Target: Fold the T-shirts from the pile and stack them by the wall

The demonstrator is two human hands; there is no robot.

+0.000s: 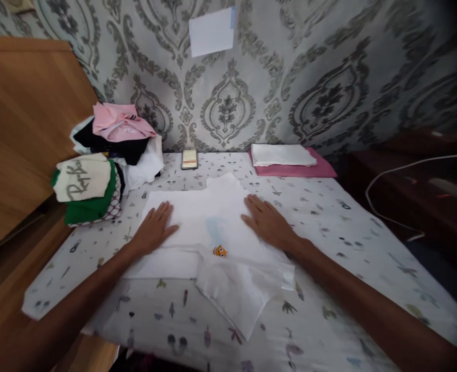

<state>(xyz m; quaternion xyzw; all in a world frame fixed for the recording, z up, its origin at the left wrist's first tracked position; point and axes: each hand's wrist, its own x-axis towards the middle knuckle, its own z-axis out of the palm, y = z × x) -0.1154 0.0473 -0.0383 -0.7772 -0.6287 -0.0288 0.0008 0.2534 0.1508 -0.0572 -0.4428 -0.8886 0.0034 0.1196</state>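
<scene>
A white garment (189, 217) with a pale blue print lies spread on the patterned sheet, its near part folded or bunched toward me. A small orange clownfish figure (219, 251) shows near its middle. My left hand (154, 227) rests flat on the garment's left side, fingers stretched out. On the right side, my right hand (268, 221) lies flat with its fingers extended over the cloth's edge. Neither hand grips the fabric.
Piled clothes (116, 144) stand at the back left, beside a wooden cabinet (30, 119). A small box-like item (189, 159) sits near the wall. Folded white cloth (283, 155) lies on pink cloth (321, 168) at the back right. A white cable (374, 188) hangs at the right.
</scene>
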